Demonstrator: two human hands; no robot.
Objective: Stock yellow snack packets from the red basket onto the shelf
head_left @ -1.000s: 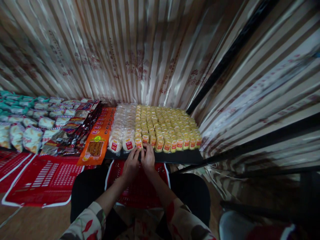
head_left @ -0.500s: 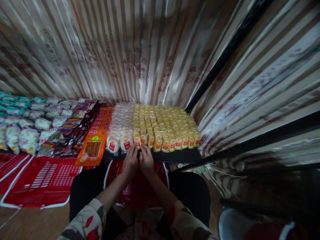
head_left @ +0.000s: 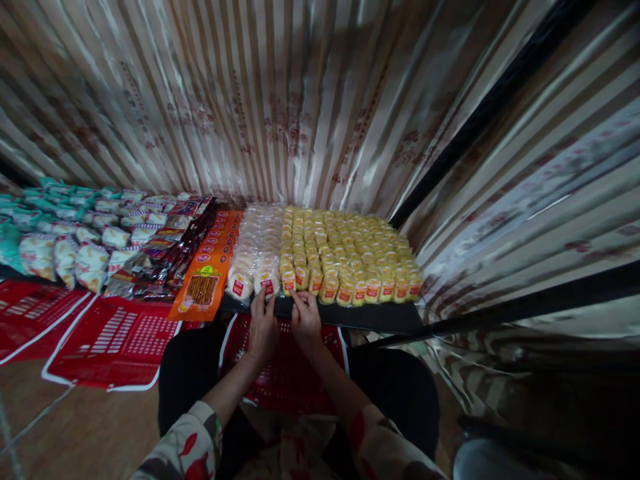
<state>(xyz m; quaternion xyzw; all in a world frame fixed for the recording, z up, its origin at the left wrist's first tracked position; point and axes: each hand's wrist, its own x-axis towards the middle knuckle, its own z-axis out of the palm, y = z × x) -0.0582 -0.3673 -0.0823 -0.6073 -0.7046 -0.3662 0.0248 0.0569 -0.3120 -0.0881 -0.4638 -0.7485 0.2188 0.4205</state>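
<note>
Rows of small wrapped yellow cakes (head_left: pixel 350 260) with red labels lie on a narrow black shelf (head_left: pixel 370 317). To their left are columns of white round wrapped cakes (head_left: pixel 267 283). My left hand (head_left: pixel 263 328) is at the shelf's front edge, its fingers stretched out and apart at the front white cake. Beside it, my right hand (head_left: pixel 306 323) has its fingers extended towards the front of the leftmost yellow column. Nothing shows between the fingers of either hand. Whether the fingertips press on the wrappers, I cannot tell.
An orange snack packet (head_left: pixel 203 287), dark red packets (head_left: pixel 170 247) and white and green bags (head_left: pixel 93 267) continue leftward along the shelf. Red baskets (head_left: pixel 117 343) stand below, one between my knees (head_left: pixel 285 380). A striped curtain (head_left: pixel 280 100) hangs behind; black poles (head_left: pixel 480 113) slant at right.
My hands have moved apart: the left is now at the white cake, the right remains by the leftmost yellow column. The view has shifted slightly, moving the goods rightward in the picture.
</note>
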